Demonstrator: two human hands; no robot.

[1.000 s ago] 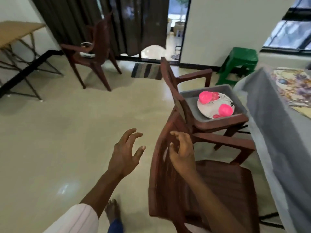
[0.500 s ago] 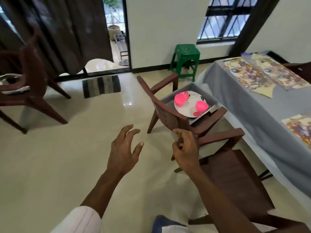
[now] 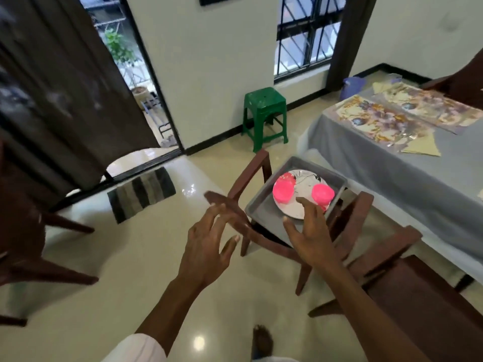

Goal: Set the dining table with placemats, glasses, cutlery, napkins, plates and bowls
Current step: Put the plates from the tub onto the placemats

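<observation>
Head view: both hands hold nothing, fingers spread and held apart, the right hand reaching further forward than the left hand and nearer the goal. The plate carrying two pink bowls lies just beyond the right fingertips, in a grey tray on a chair. Whether the fingers touch its rim I cannot tell. Being round, it has no long axis to favour. The backrest crosses ahead of the left hand and armrests flank the tray, so the open way in is probably from above. The table with its placemats stands off to the right.
</observation>
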